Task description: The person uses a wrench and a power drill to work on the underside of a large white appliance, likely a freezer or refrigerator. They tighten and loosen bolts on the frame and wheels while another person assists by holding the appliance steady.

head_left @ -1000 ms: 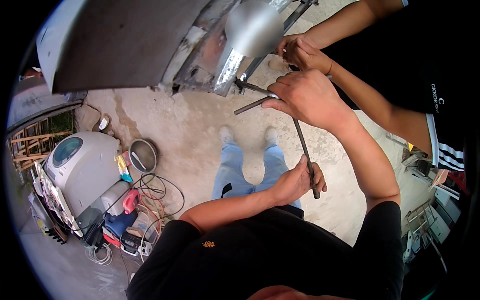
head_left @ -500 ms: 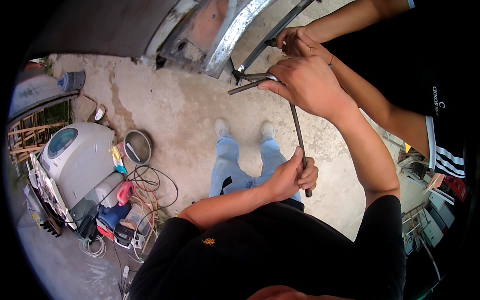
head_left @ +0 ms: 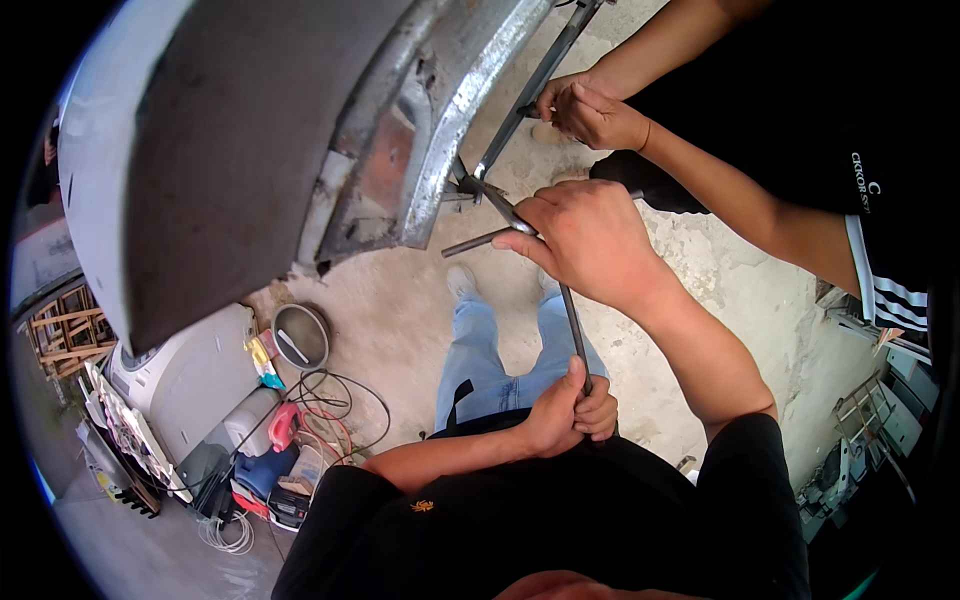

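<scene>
A dark metal cross-shaped lug wrench [head_left: 573,322] slants up and away from my body. My left hand [head_left: 567,412] is closed round its near arm, close to my waist. Over the middle, where the bars cross, my right hand [head_left: 598,243] is wrapped, hiding the joint. One short arm sticks out left of my right hand. The far arm reaches a dark fitting [head_left: 466,184] beside a bare metal frame [head_left: 440,150]; whether it is seated there cannot be made out. A co-worker's hands [head_left: 590,114] are at a grey metal bar [head_left: 533,90] beyond.
A large curved panel [head_left: 240,150] fills the upper left. On the floor at left lie a grey bowl [head_left: 318,338], a pale machine housing [head_left: 200,385], tangled cables [head_left: 345,400] and a red bottle [head_left: 285,427]. The co-worker stands at upper right; scrap parts [head_left: 870,430] lie at far right.
The view has shifted, and the panel and frame fill more of it. Both my hands and the wrench appear lower and slightly further left. My grip is the same.
</scene>
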Demonstrator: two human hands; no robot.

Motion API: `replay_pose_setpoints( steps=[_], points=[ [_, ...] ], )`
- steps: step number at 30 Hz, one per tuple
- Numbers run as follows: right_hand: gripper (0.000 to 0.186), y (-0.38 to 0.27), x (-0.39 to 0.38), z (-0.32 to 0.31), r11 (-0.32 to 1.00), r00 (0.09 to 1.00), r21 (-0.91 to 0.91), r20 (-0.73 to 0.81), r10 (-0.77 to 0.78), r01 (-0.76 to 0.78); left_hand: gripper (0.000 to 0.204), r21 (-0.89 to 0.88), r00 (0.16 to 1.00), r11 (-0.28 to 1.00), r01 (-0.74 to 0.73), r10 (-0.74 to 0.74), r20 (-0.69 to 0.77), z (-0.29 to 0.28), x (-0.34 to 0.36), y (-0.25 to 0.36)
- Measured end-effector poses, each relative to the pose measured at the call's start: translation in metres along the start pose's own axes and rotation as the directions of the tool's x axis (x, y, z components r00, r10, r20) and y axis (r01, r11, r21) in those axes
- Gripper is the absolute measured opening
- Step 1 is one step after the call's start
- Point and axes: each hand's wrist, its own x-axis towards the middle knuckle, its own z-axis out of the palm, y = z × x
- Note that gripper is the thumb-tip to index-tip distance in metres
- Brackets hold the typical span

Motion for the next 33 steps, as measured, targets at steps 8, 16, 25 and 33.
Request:
replay_pose_setpoints(
  steps=[8,16,25,33],
  points=[
    [0.047,0.0,0.001,-0.006,0.999,0.997,0.021,0.06,0.04,-0.041,0.066,0.023,0.998,0.999,0.04,-0.041,0.049,-0.01,-0.001,-0.001],
    [0.05,0.008,-0.004,-0.01,1.0,0.994,-0.015,0.113,0.005,-0.004,0.076,0.146,0.991,0.983,0.107,-0.118,0.068,0.001,0.006,0.005],
    [0.05,0.0,-0.007,-0.001,0.994,0.994,0.025,0.03,0.107,-0.108,0.075,0.009,0.966,0.978,0.209,-0.208,0.154,-0.021,-0.011,0.006],
    [0.051,-0.009,-0.013,0.001,0.972,0.972,0.051,-0.041,0.233,-0.231,0.074,0.012,0.933,0.943,0.331,-0.33,0.146,-0.029,-0.03,0.024]
  ],
)
